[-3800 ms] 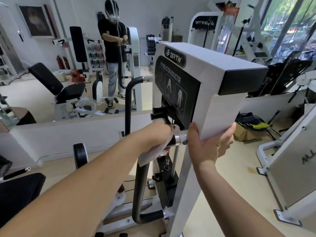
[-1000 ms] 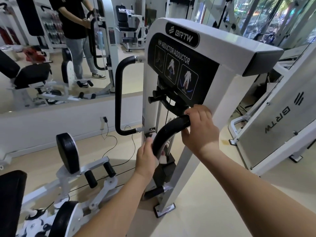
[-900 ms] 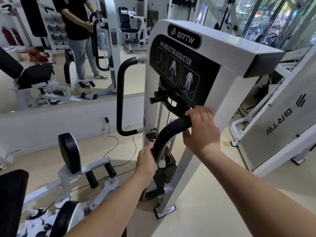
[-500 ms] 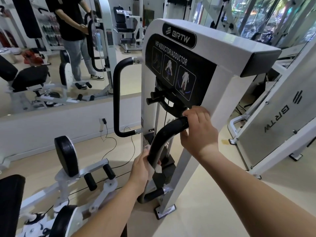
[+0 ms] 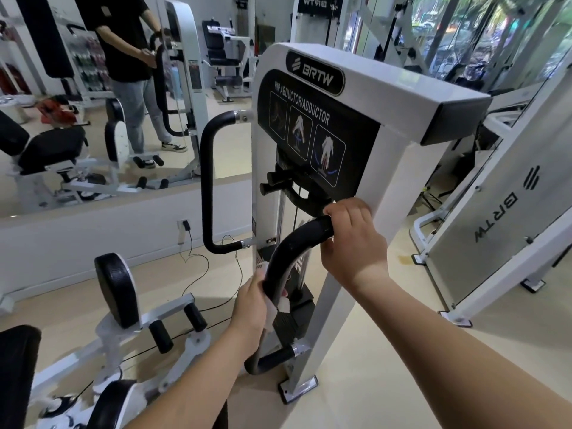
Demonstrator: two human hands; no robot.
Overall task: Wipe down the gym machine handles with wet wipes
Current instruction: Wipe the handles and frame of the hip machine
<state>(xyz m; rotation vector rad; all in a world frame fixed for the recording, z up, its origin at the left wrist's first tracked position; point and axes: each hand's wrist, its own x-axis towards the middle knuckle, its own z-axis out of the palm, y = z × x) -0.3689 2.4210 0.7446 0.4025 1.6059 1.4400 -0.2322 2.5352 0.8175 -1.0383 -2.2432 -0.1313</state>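
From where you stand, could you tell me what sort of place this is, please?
A gym, most likely: a BRTW hip abductor/adductor machine, a leg pad and a wall mirror reflecting more equipment.

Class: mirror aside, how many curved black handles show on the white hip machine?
2: near handle, held by left hand and right hand; far handle, untouched. Others may be hidden.

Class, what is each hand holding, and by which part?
The left hand grips a white wipe round the middle of the near black handle; the right hand grips that handle's upper end.
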